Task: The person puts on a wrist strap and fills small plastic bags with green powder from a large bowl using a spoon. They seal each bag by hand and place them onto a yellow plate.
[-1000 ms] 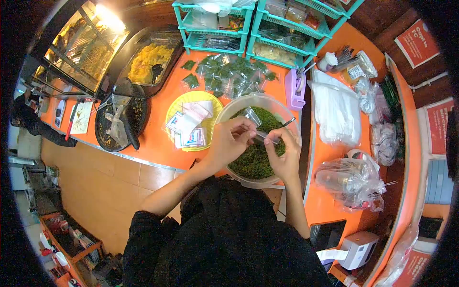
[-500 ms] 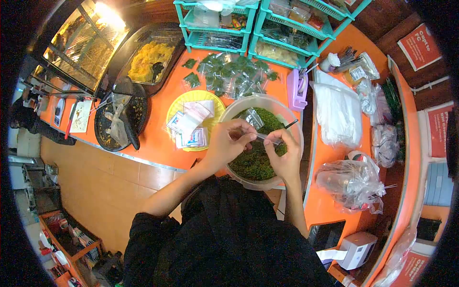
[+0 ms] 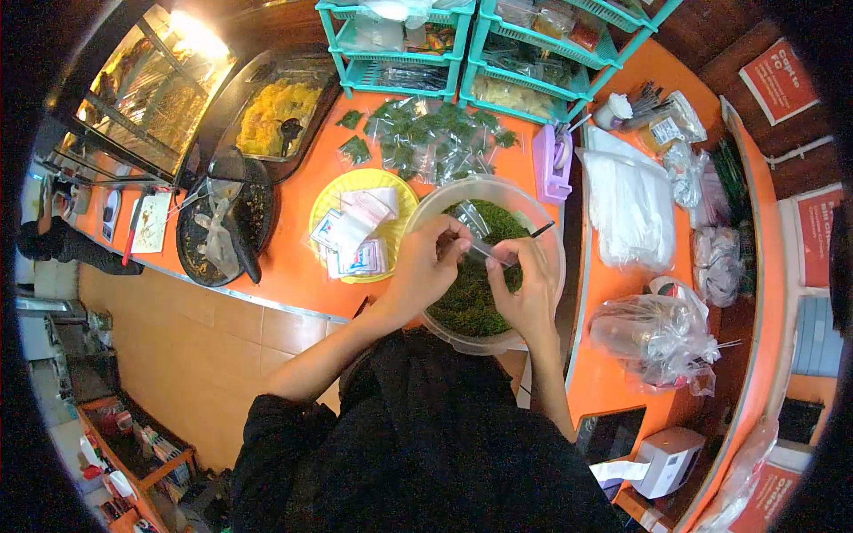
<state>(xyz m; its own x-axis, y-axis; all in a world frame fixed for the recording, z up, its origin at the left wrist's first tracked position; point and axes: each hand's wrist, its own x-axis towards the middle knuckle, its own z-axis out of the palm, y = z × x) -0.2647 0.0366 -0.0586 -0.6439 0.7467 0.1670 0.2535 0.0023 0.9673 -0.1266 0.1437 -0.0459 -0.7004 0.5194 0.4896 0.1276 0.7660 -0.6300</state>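
Observation:
A small clear plastic bag is pinched between both hands over a round translucent tub. My left hand grips it at its left end, fingers closed. On its right end, my right hand pinches with thumb and fingers. Finely chopped green herbs lie inside the tub below the hands. Another piece of clear plastic rests on the herbs near the far side. A thin black handle sticks out past the right fingers toward the tub's rim.
Several filled green bags lie behind the tub. Printed packets sit on a yellow plate to the left, near a black pan. Stacked clear bags and a purple tape dispenser are at right. A person stands far left.
Both hands stay over the tub with the bag; the fingers have shifted slightly, and the right hand is a little more curled. The person at far left has moved somewhat.

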